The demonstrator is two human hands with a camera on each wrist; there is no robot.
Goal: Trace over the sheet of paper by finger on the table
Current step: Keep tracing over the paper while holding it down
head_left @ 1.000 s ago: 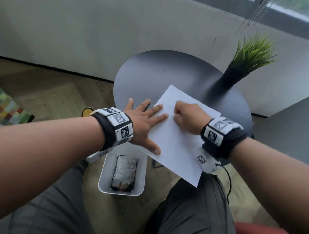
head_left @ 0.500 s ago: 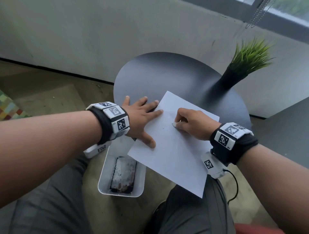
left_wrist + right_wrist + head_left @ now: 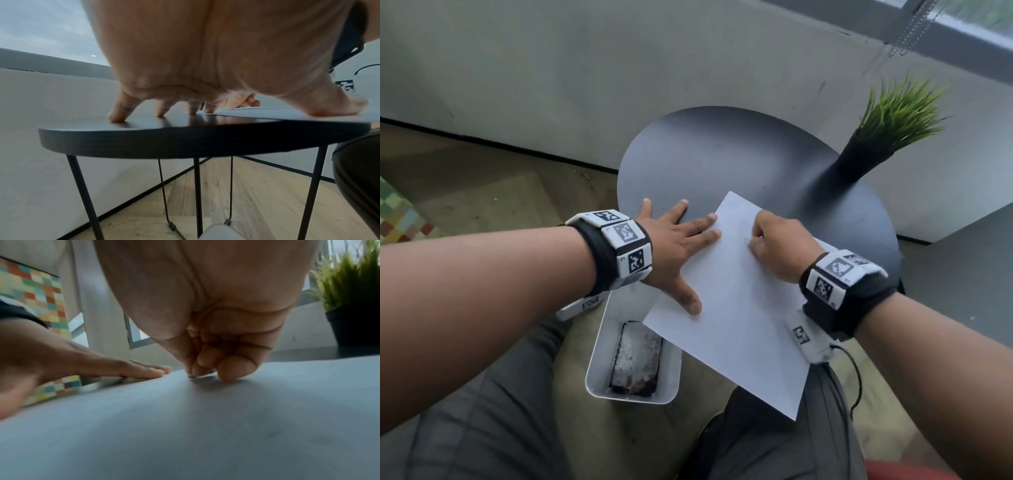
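Left hand (image 3: 674, 250) lay flat, fingers spread, thumb and two fingertips pinning the sheet of paper (image 3: 736, 308) at frame centre, likely to stop it sliding. Right hand (image 3: 777, 250) was curled, holding nothing, fingertip on the sheet (tracing, presumably). Sheet overhung the table (image 3: 722, 161). Potted plant (image 3: 887, 130) upper right, tray (image 3: 633, 356) below: neither obstructed.

White paper (image 3: 736, 308) on a dark grey round table (image 3: 722, 154) with black legs (image 3: 82, 191). Green grass-like plant (image 3: 900, 109) in a black pot (image 3: 856, 164). Black wristbands (image 3: 599, 253) carry white blocks printed with black square-code patterns. White tray (image 3: 599, 359) holds a dark, whitish-mottled slab (image 3: 635, 358). Multicoloured checkered panel (image 3: 41, 293): green, yellow, orange, teal. Pale wood floor (image 3: 257, 203); grey trousers (image 3: 774, 428).
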